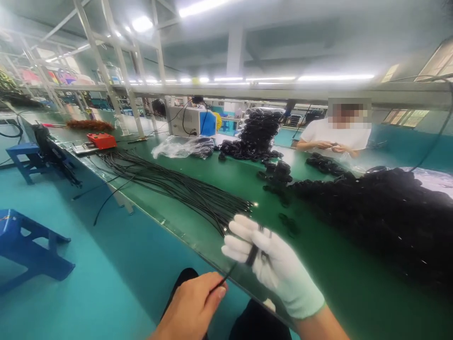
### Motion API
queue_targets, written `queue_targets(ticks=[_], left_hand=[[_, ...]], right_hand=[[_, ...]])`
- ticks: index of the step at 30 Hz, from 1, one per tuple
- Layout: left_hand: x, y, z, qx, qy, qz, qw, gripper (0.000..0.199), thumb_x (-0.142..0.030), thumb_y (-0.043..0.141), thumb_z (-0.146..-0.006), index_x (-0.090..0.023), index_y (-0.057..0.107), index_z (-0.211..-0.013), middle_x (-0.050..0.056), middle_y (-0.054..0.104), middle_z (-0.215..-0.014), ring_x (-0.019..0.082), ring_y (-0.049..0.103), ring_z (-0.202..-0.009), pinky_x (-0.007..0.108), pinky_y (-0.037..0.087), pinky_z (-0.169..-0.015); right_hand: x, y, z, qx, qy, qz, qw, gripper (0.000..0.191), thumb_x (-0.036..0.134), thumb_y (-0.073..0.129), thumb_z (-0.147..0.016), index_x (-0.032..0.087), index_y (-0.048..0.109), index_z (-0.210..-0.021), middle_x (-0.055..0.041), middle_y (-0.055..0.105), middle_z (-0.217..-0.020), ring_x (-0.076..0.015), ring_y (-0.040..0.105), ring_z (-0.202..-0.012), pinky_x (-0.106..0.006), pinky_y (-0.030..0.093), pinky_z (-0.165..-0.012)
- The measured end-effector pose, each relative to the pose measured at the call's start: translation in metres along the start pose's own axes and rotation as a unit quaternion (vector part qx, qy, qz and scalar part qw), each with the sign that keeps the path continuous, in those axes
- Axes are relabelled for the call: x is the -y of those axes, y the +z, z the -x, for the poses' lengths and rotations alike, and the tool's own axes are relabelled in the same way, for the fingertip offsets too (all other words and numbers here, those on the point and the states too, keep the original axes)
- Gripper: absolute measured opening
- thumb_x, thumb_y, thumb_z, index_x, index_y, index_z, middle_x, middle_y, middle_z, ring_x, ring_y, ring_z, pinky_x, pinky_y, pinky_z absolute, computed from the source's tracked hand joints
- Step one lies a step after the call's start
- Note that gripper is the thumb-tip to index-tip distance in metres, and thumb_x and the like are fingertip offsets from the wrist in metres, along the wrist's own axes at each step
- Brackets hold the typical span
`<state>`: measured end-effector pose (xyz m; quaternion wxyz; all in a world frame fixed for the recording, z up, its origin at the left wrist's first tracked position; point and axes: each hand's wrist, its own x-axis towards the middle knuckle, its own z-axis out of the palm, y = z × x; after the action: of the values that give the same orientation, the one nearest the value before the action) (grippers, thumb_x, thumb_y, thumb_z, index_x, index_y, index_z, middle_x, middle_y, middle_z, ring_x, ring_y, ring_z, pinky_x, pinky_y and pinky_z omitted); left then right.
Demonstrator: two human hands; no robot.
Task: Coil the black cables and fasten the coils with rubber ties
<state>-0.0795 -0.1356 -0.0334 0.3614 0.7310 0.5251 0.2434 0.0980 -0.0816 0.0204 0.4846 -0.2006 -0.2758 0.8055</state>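
At the table's front edge, my bare left hand [195, 302] pinches a thin black cable [230, 273] between thumb and forefinger. My right hand [274, 257], in a white glove, has its fingers curled around a short, dark bundle of the black cable [252, 255]; the fingers partly hide it. Just beyond my right fingertips lie the ends of a long row of black cables [184, 186], stretched out along the green table. Some of their tips look metallic.
A large heap of coiled black cables [375, 212] covers the right side of the green table [198, 231], with a stacked pile [260, 130] farther back. A red device [101, 140] stands at the left. Opposite sits a person [334, 137]. Blue stools [30, 245] stand on the floor.
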Motion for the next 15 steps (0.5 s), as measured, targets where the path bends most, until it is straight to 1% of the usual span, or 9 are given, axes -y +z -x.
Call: queue_targets(ticks=[2,4,6,7,8,9,11,13,15], left_hand=[[-0.014,-0.003,0.003,-0.016,0.058,-0.117,0.991,0.030,-0.029,0.034,-0.092,-0.020,0.057,-0.076,0.001,0.058,-0.072,0.013,0.051,-0.062,0.023,0.034,-0.057],[-0.024,-0.007,0.002,-0.049,0.109,-0.199,0.973,0.029,-0.024,0.035,-0.091,-0.019,0.056,-0.072,0.001,0.058,-0.068,0.013,0.051,-0.058,0.025,0.032,-0.054],[-0.031,-0.016,-0.004,-0.090,0.154,-0.248,0.952,0.027,-0.023,0.039,-0.091,-0.019,0.058,-0.071,0.000,0.057,-0.066,0.014,0.051,-0.058,0.026,0.030,-0.054],[-0.033,-0.022,-0.009,-0.103,0.172,-0.256,0.946,0.025,-0.025,0.043,-0.090,-0.020,0.060,-0.072,0.000,0.057,-0.067,0.013,0.050,-0.059,0.025,0.030,-0.055],[-0.035,-0.030,-0.014,-0.100,0.187,-0.249,0.945,0.021,-0.026,0.048,-0.088,-0.020,0.061,-0.073,0.000,0.057,-0.067,0.013,0.051,-0.061,0.025,0.031,-0.056],[-0.036,-0.038,-0.019,-0.083,0.198,-0.226,0.950,0.017,-0.027,0.053,-0.086,-0.020,0.063,-0.074,-0.001,0.057,-0.069,0.012,0.051,-0.063,0.023,0.033,-0.058],[-0.037,-0.054,-0.031,-0.026,0.198,-0.143,0.969,0.010,-0.028,0.062,-0.081,-0.020,0.066,-0.076,-0.002,0.059,-0.074,0.011,0.052,-0.066,0.020,0.036,-0.061],[-0.034,-0.063,-0.042,0.037,0.172,-0.033,0.984,0.007,-0.025,0.067,-0.076,-0.019,0.069,-0.078,-0.001,0.062,-0.078,0.010,0.054,-0.071,0.018,0.039,-0.064],[-0.028,-0.062,-0.049,0.081,0.116,0.080,0.987,0.011,-0.024,0.064,-0.076,-0.016,0.070,-0.080,0.000,0.064,-0.080,0.012,0.056,-0.074,0.019,0.041,-0.067]], right_hand=[[-0.002,-0.003,-0.001,-0.028,-0.012,0.027,0.999,0.036,0.027,0.072,-0.073,0.016,0.059,-0.105,-0.0066,0.065,-0.093,-0.0199,0.063,-0.080,-0.045,0.044,-0.086],[-0.007,-0.007,0.002,-0.043,-0.003,0.061,0.997,0.039,0.027,0.071,-0.074,0.016,0.058,-0.110,-0.0092,0.064,-0.101,-0.0200,0.063,-0.084,-0.043,0.044,-0.086],[-0.014,-0.012,0.007,-0.025,0.030,0.088,0.995,0.040,0.026,0.069,-0.077,0.015,0.057,-0.113,-0.0101,0.064,-0.101,-0.0190,0.063,-0.085,-0.040,0.045,-0.086],[-0.017,-0.014,0.009,0.000,0.058,0.093,0.994,0.039,0.026,0.069,-0.077,0.014,0.057,-0.113,-0.0099,0.065,-0.098,-0.0185,0.062,-0.085,-0.039,0.045,-0.085],[-0.020,-0.016,0.012,0.033,0.090,0.092,0.991,0.038,0.025,0.069,-0.077,0.013,0.057,-0.111,-0.0093,0.065,-0.094,-0.0182,0.062,-0.083,-0.039,0.045,-0.084],[-0.024,-0.017,0.014,0.069,0.122,0.084,0.987,0.037,0.026,0.069,-0.077,0.012,0.058,-0.109,-0.0083,0.064,-0.088,-0.0179,0.062,-0.081,-0.040,0.045,-0.083],[-0.030,-0.018,0.016,0.133,0.176,0.058,0.974,0.036,0.029,0.071,-0.075,0.011,0.058,-0.103,-0.0056,0.061,-0.080,-0.0173,0.061,-0.076,-0.041,0.045,-0.081],[-0.037,-0.015,0.017,0.175,0.207,0.031,0.962,0.036,0.034,0.072,-0.073,0.011,0.057,-0.096,-0.0022,0.056,-0.074,-0.0153,0.059,-0.069,-0.040,0.046,-0.077],[-0.043,-0.012,0.016,0.202,0.213,0.032,0.955,0.033,0.038,0.068,-0.076,0.012,0.055,-0.092,0.0005,0.050,-0.072,-0.0120,0.054,-0.065,-0.037,0.045,-0.075]])
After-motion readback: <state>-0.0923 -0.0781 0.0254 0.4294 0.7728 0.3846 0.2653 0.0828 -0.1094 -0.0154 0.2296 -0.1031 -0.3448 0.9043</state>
